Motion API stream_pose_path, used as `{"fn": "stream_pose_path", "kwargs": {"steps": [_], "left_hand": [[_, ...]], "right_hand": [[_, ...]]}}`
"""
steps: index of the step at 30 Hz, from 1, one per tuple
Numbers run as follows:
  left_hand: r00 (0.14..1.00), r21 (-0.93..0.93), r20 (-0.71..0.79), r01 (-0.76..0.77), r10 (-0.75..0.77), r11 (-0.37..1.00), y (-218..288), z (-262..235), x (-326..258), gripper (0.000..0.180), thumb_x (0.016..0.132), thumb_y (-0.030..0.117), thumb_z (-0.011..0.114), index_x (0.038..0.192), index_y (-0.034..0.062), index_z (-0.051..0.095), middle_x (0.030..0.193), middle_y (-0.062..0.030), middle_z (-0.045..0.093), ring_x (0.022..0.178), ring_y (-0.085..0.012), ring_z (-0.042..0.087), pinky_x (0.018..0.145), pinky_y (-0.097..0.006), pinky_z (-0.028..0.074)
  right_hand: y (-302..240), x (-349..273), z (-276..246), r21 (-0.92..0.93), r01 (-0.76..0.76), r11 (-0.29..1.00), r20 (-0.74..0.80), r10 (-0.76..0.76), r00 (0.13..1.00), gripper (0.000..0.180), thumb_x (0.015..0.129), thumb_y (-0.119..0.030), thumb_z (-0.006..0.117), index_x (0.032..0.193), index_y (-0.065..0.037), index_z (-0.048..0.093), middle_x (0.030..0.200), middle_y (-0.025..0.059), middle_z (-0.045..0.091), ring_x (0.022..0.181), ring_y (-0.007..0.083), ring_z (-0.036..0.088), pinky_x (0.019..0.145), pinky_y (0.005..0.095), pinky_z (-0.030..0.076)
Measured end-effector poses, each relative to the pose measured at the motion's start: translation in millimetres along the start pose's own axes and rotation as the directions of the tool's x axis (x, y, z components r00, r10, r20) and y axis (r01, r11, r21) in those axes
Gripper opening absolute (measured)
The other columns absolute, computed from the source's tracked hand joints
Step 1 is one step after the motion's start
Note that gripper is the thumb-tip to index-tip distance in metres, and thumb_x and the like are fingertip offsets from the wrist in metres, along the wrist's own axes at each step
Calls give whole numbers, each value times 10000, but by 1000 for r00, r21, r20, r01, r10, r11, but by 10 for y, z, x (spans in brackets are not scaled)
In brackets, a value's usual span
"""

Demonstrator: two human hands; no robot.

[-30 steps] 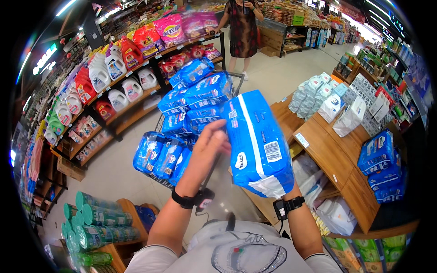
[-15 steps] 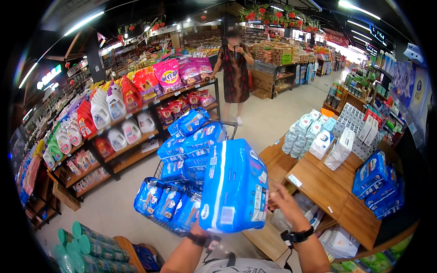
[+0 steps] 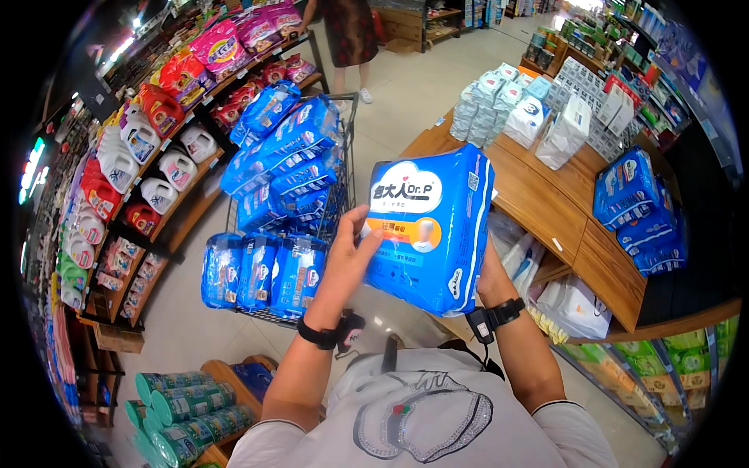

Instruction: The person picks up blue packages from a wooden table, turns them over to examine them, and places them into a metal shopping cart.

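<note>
Between my two hands is a blue plastic-wrapped diaper pack (image 3: 421, 265), its printed front turned toward me. My left hand (image 3: 351, 249) grips its left edge, with the fingers lying against the front. At the lower right side, my right hand (image 3: 491, 274) supports it; those fingers are mostly hidden behind the pack. To the left stands a dark wire shopping cart (image 3: 349, 129) heaped with similar blue packs (image 3: 292, 148). Several more packs (image 3: 261, 269) stand in a row at its near end.
Shelves of detergent bottles (image 3: 129, 148) and bags run along the left. On the right, a wooden display table (image 3: 538, 203) carries white paper packs (image 3: 566, 129) and more blue packs (image 3: 636, 207). Green canisters (image 3: 195, 402) lie near the lower left. Another person (image 3: 349, 39) stands beyond the cart.
The diaper pack has been turned so its front shows. My left hand has moved from beneath to its left edge, and my right hand now touches it. The view has tilted down.
</note>
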State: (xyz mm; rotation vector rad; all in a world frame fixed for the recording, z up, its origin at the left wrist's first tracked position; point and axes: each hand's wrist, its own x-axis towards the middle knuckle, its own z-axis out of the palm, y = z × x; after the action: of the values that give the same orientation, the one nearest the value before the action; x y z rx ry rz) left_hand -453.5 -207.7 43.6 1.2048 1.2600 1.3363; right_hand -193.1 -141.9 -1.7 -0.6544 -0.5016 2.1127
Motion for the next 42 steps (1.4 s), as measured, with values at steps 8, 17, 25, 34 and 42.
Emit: {"fn": "stream_pose_path", "kwargs": {"steps": [8,17,25,34,42], "left_hand": [[999,-38,19,-30,31,999,-42,46,183,291,997,138,600,1255,15,545,1484,-220,484,1291,-263,537,1102,-355,410],[990,20,138,16,-19,1000,-54,372,328,330,976,157,644,1257,17,545,1392,-178,553,1164,-225,593,1019,-345,463],[950,50,298,-109,90,993,-168,995,468,392,957,156,679,1303,15,558,1283,-121,587,1162,-211,570,1032,-328,443],[825,151,522,-340,217,928,-136,2574,436,435,982,151,655,1373,-14,557,1369,-157,535,1276,-267,520,1087,-353,404],[724,58,630,-404,281,913,-382,4444,530,481,1008,97,566,1472,9,474,1378,-157,534,1262,-247,529,1044,-337,453]], "right_hand": [[-34,-48,20,176,56,983,2,-57,998,687,1024,-522,546,1495,-32,453,1381,199,615,1135,272,682,899,399,608],[-87,-270,-280,218,125,968,-89,-108,990,678,1030,-495,548,1499,-17,439,1378,208,612,1150,291,672,917,416,602],[-393,-703,-772,193,240,952,-173,-208,963,656,1025,-546,526,1494,-93,460,1415,145,599,1195,261,638,1020,440,544],[-1206,-1879,-1508,-35,443,896,-344,-427,836,603,1048,-568,435,1408,-97,544,1317,125,651,1155,238,638,1010,415,535],[-2294,-2908,-2342,-396,568,722,-340,-690,639,601,1069,-515,424,1461,-64,486,1391,116,589,1242,215,580,1058,392,481]]}}
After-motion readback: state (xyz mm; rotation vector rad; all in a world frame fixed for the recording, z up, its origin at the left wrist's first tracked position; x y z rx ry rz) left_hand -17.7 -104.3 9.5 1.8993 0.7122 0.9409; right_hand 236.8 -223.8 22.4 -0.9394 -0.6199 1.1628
